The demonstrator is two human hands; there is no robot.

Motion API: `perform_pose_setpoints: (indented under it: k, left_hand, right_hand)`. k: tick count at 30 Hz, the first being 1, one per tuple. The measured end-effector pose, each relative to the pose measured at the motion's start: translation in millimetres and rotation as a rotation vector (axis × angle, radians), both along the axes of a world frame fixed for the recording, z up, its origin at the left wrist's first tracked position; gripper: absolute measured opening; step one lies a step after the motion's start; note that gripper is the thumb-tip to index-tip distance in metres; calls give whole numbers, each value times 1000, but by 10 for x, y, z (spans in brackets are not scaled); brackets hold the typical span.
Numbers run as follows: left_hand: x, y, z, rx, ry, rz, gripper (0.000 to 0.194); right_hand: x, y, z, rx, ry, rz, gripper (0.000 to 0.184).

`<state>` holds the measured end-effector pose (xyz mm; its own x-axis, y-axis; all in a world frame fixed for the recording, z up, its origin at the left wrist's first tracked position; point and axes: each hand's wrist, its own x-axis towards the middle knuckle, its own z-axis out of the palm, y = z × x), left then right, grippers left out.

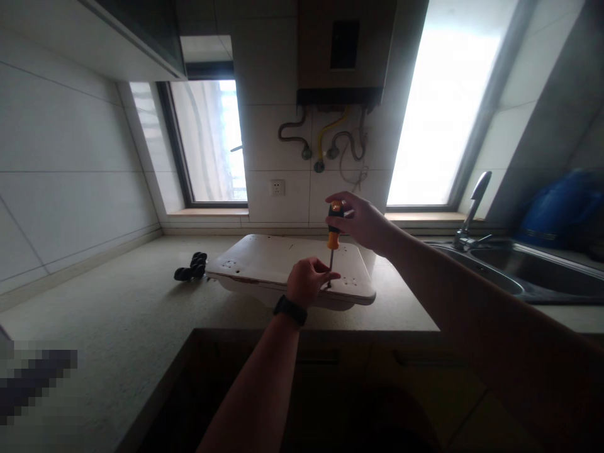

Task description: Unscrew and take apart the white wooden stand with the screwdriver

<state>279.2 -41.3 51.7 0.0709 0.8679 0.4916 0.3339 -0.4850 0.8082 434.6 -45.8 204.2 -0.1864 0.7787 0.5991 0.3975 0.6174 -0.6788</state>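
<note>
An orange-and-black screwdriver [333, 239] stands almost upright over a white board-like panel [283, 255] on the counter. My right hand [353, 217] is closed around its handle from above. Lower down, my left hand [309, 280] pinches at the screwdriver's shaft near the tip, close to the panel's front edge. Whether a screw sits under the tip is too small to tell. Small holes dot the panel near its left and right ends, and its front edge looks chipped. Several black wheel-like pieces [191, 267] lie just left of the panel.
The pale countertop [141, 283] runs along the wall. At the right is a metal sink [500, 270] with a tall faucet [474, 207], and a blue container [561, 211] stands behind it. A water heater [344, 56] with pipes hangs on the wall ahead, between two windows.
</note>
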Motion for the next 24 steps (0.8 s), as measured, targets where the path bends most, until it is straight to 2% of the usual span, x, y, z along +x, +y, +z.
perform_pose_setpoints:
  k: [2,7,13,19,24]
  left_hand:
    - [-13,10,-9,14,-12,-36,43]
    - [-71,48,-18,63,47,-237,34]
    - [-168,34,-6,81,157,-234,31]
    - [-258,7,108,138,346,-292,26]
    - [-272,41,165,147,396,-367,19]
  right_hand:
    - [13,25,-1,3,23,-11,48]
    - [12,34,-30,-30,51,20,47]
    - [17,35,-37,-13,94,13,45]
    - [142,36,-18,35,161,-20,46]
    - [360,-185,-149,102,325,-43,51]
